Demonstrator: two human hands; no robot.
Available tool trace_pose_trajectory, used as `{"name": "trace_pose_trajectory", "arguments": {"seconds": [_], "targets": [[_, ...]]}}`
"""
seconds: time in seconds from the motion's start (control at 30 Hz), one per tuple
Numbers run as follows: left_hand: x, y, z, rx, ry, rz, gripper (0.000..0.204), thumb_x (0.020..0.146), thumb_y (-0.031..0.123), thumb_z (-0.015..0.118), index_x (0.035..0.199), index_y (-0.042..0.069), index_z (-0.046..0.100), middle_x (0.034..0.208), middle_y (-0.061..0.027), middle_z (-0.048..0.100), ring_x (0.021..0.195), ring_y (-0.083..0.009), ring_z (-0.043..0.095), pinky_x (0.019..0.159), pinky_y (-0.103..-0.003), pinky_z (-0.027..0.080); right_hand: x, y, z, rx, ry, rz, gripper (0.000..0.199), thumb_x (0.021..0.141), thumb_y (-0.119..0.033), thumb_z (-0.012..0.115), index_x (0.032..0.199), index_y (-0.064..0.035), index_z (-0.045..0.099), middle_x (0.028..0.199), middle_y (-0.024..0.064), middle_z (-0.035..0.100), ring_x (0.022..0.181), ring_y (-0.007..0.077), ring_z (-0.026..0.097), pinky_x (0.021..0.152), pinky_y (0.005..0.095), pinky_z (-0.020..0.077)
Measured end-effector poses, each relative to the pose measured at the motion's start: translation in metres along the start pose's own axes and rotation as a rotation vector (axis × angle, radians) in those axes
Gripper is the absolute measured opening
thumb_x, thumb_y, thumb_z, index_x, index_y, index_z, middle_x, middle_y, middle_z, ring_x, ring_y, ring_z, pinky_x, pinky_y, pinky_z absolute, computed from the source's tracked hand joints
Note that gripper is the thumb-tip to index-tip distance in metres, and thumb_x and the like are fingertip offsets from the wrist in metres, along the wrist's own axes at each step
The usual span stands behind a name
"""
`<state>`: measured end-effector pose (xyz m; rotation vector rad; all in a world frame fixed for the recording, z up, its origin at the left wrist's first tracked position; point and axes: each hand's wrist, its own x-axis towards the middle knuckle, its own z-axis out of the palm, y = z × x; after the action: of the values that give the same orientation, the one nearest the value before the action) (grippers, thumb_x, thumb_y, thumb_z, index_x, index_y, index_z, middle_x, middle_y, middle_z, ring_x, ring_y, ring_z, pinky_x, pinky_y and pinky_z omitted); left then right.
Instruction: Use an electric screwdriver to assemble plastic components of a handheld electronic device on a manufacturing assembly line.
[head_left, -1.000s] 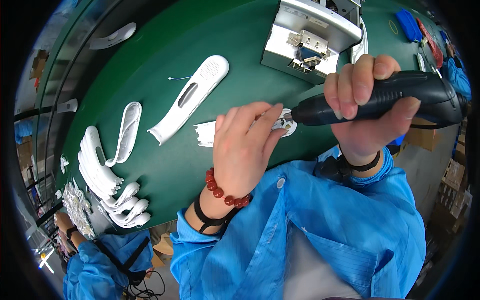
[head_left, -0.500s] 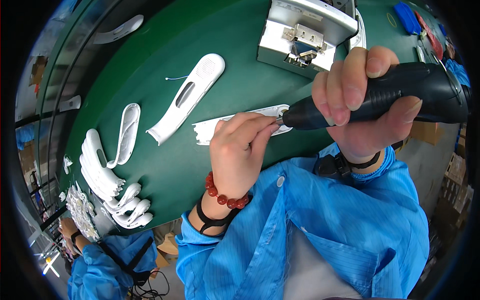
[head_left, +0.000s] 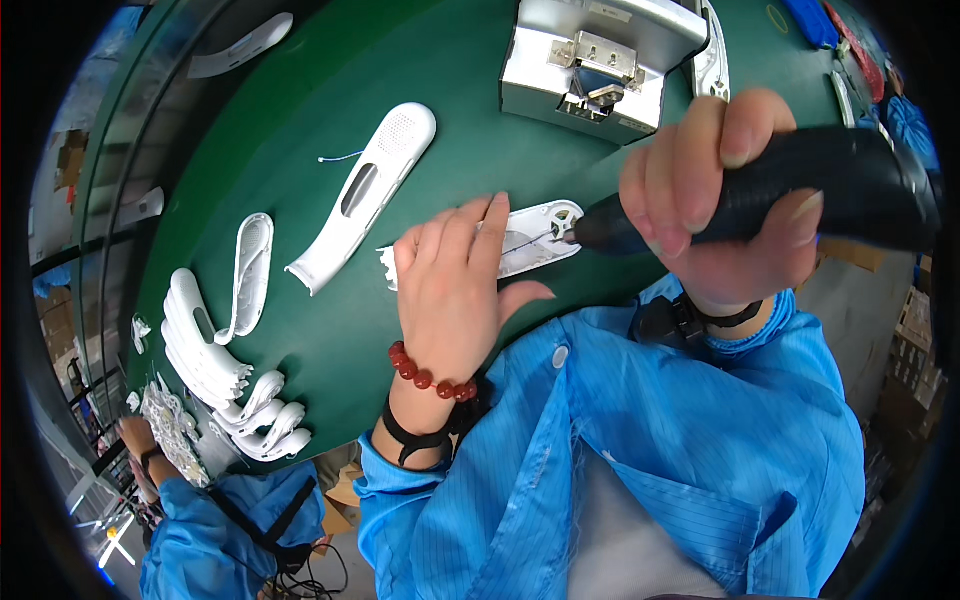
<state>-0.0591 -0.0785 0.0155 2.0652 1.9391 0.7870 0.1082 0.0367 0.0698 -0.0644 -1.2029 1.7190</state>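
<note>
My left hand [head_left: 452, 262] lies flat across a white plastic shell [head_left: 519, 262] on the green table. Its fingers are stretched out and the thumb stands apart; the palm and fingers cover the shell's left part. In my right hand [head_left: 705, 190] is a black electric screwdriver [head_left: 840, 190], gripped with the fingers wrapped round its body. The tool points left, and its bit is over the shell's round right end. Whether the bit touches a screw there, I cannot tell. A thin wire runs inside the shell's hollow.
A white metal box with a bracket [head_left: 597, 65] stands at the back. Left of my hands lie a long white shell [head_left: 385, 165], a smaller shell [head_left: 253, 265] and stacked white shells [head_left: 190, 335]. A co-worker's blue sleeve [head_left: 205, 540] shows at lower left, beside small white parts [head_left: 170, 425].
My left hand has let go of the screwdriver's tip, moved left and spread flat on the shell. More of the shell's right end shows. The screwdriver stays in my right hand.
</note>
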Motion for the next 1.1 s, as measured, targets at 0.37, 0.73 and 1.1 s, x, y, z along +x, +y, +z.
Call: {"name": "trace_pose_trajectory", "arguments": {"seconds": [0.37, 0.73, 1.1], "targets": [[0.002, -0.006, 0.011, 0.078, 0.046, -0.023, 0.069, 0.053, 0.029, 0.084, 0.115, 0.009, 0.064, 0.103, -0.0026, 0.063, 0.094, -0.0217, 0.057, 0.084, -0.037, 0.037, -0.005, 0.012, -0.010, -0.347, -0.015, 0.018, 0.040, 0.091, -0.043, 0.062, 0.105, -0.0094, 0.044, 0.078, 0.0050, 0.053, 0.057, 0.0142, 0.051, 0.053, 0.0293, 0.0435], [0.003, -0.006, 0.009, 0.057, 0.045, -0.032, 0.066, 0.054, 0.030, 0.083, 0.113, 0.009, 0.065, 0.103, -0.0026, 0.063, 0.094, -0.0216, 0.057, 0.083, -0.037, 0.037, -0.002, 0.034, -0.020, -0.247, 0.011, -0.030, 0.022, 0.090, -0.010, 0.057, 0.103, -0.0021, 0.041, 0.070, 0.0114, 0.056, 0.057, 0.0122, 0.054, 0.054, 0.0262, 0.0469], [0.004, -0.008, 0.015, 0.127, 0.089, 0.007, 0.061, 0.057, 0.033, 0.081, 0.110, 0.008, 0.064, 0.103, -0.0021, 0.063, 0.092, -0.0215, 0.056, 0.082, -0.038, 0.037, 0.013, 0.041, -0.013, -0.474, -0.048, 0.056, 0.031, 0.093, -0.028, 0.061, 0.098, -0.0032, 0.043, 0.070, 0.0090, 0.054, 0.054, 0.0130, 0.051, 0.051, 0.0277, 0.0450]]}}
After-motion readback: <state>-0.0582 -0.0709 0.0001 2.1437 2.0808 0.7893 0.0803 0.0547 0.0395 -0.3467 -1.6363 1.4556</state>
